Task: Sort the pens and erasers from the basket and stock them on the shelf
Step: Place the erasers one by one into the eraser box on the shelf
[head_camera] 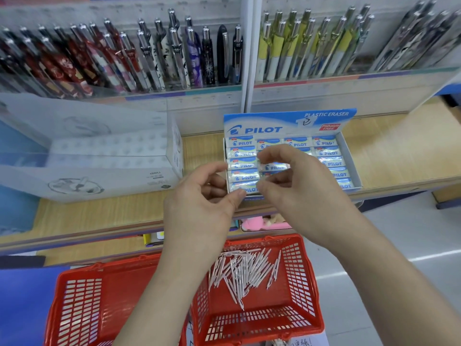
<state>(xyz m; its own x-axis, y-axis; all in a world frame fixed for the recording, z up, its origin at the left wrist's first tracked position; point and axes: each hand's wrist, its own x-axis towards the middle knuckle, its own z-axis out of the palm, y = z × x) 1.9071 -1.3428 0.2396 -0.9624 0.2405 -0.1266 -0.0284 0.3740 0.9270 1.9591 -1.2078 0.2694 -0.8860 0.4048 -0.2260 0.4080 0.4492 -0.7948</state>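
Leftmost, a white carton (99, 168) sits on the wooden shelf (389, 156), at its left end and close to the front edge. Below it, off the shelf, stands an empty red basket (79, 305).

Next comes the left hand (199, 206), raised at the front left corner of the Pilot eraser box (287, 124). Its fingers are curled, and the thumb tip touches the front eraser of the left row. Whether it actually grips that eraser I cannot tell.

The eraser box stands near the middle of the shelf, its front at the shelf's front edge and its header card upright at the back. Rows of wrapped erasers (329, 153) fill it.

Over the box, the right hand (301, 188) pinches one eraser (273, 167) between forefinger above and thumb below, holding it just above the second row from the left. The two hands are close together, thumbs nearly meeting.

Beneath the hands, a second red basket (298, 268) stands just beside the first, with a loose heap of thin pale pens (239, 273) in its far half.

Above the shelf, a rack holds upright display pens (149, 61): dark and patterned ones to the left of the divider, yellow-banded and grey ones to the right. To the right of the eraser box the shelf shows bare wood.
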